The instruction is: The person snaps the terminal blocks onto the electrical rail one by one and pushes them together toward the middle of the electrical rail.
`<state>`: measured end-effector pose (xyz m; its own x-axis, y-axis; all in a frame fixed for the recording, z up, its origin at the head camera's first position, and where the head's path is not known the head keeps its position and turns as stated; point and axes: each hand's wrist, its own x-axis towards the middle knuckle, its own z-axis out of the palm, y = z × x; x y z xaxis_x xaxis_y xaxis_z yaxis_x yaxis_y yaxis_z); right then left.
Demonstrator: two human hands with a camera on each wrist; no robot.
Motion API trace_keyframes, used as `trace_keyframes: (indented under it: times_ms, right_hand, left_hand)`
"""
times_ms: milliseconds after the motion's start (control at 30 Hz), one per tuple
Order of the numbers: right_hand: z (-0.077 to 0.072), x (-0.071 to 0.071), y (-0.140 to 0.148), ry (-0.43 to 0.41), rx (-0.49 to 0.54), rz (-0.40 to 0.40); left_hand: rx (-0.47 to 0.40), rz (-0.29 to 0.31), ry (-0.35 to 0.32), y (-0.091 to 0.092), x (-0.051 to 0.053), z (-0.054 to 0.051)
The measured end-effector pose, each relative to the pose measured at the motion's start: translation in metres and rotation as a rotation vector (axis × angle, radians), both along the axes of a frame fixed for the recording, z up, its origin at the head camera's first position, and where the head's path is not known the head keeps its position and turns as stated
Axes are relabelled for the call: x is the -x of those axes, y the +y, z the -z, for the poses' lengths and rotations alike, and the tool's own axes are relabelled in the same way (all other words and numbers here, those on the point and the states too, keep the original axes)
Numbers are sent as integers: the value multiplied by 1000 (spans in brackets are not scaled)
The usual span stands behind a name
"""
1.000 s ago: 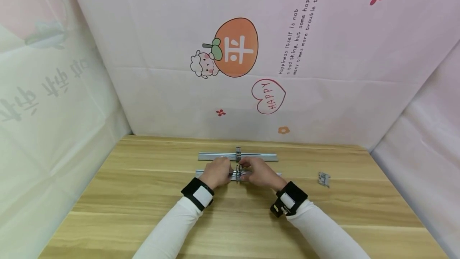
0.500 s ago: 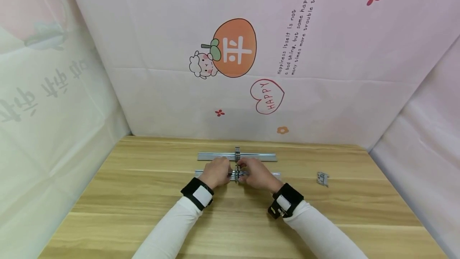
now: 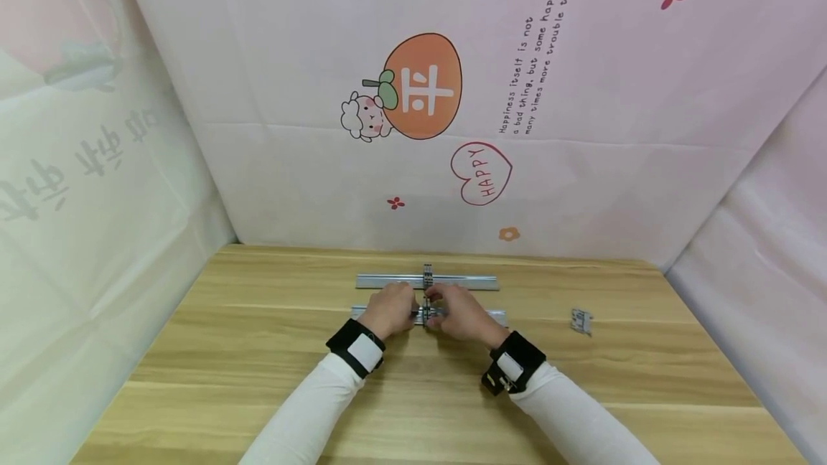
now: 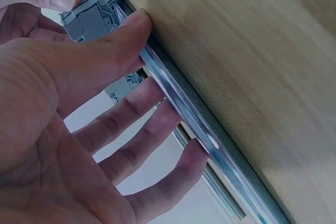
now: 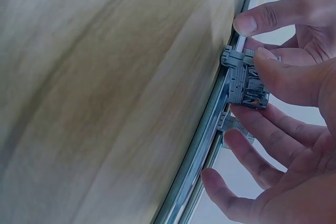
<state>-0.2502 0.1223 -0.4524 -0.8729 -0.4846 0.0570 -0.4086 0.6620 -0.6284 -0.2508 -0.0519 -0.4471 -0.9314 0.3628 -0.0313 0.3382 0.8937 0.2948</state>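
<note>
A grey terminal block (image 5: 247, 85) sits on the nearer metal DIN rail (image 4: 181, 100), in the middle of its length. My right hand (image 3: 461, 313) pinches this block, thumb on one side and fingertips on the other; its remaining fingers spread loosely beside the rail. Left of the block, my left hand (image 3: 390, 307) grips the nearer rail, with the thumb on one long edge and several fingertips along the other. Whether the block's foot is fully seated on the rail cannot be told.
Behind lies a second DIN rail (image 3: 465, 283), parallel, carrying grey terminal blocks (image 3: 428, 275) near its middle. A loose grey piece (image 3: 581, 321) lies on the wooden table (image 3: 258, 379) to the right. Printed cloth (image 3: 310, 178) hangs behind the table's far edge.
My right wrist has shifted slightly left, its fingers still on the terminal block. The left hand keeps its hold on the rail. Otherwise the scene looks the same.
</note>
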Motion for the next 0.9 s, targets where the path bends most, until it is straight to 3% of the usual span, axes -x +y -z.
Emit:
trace_keyframes:
  times_ms: [567, 900]
  right_hand:
    - [-3, 0, 2, 7, -12, -36]
    - [-8, -4, 32, 62, -27, -30]
  left_hand:
    - [21, 4, 7, 1, 2, 2]
    - [32, 34, 38, 0, 1, 3]
